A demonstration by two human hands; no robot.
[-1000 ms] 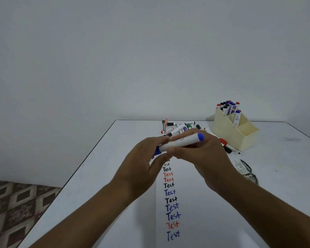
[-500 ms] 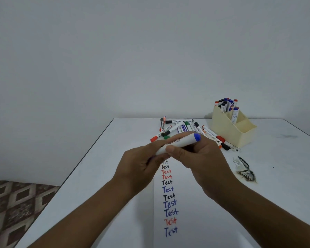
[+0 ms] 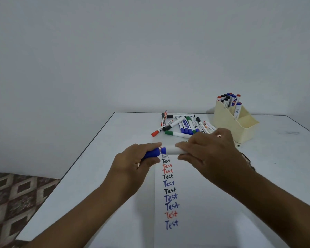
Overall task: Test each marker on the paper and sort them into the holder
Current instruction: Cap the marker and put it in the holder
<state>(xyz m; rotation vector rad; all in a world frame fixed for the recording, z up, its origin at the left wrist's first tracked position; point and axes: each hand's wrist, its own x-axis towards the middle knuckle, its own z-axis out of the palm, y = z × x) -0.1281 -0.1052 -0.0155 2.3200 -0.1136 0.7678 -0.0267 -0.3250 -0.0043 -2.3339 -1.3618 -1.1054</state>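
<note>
My right hand (image 3: 209,154) grips the white barrel of a blue marker (image 3: 172,150) held level above the paper (image 3: 195,203). My left hand (image 3: 134,163) grips its blue cap (image 3: 151,153), which stands a small gap off the barrel's blue end. The paper carries a column of "Test" words in black, red and blue. A pile of loose markers (image 3: 183,125) lies at the far side of the table. The cream holder (image 3: 233,124) stands at the back right with several markers upright in its rear compartment.
The white table (image 3: 89,176) has its left edge running diagonally, with patterned floor (image 3: 13,199) beyond it. A dark scrap (image 3: 247,159) lies on the table right of my right hand. A plain wall fills the background.
The marker was held in both hands with the cap on; now the cap has come off to the left and the hands have moved slightly apart and lower.
</note>
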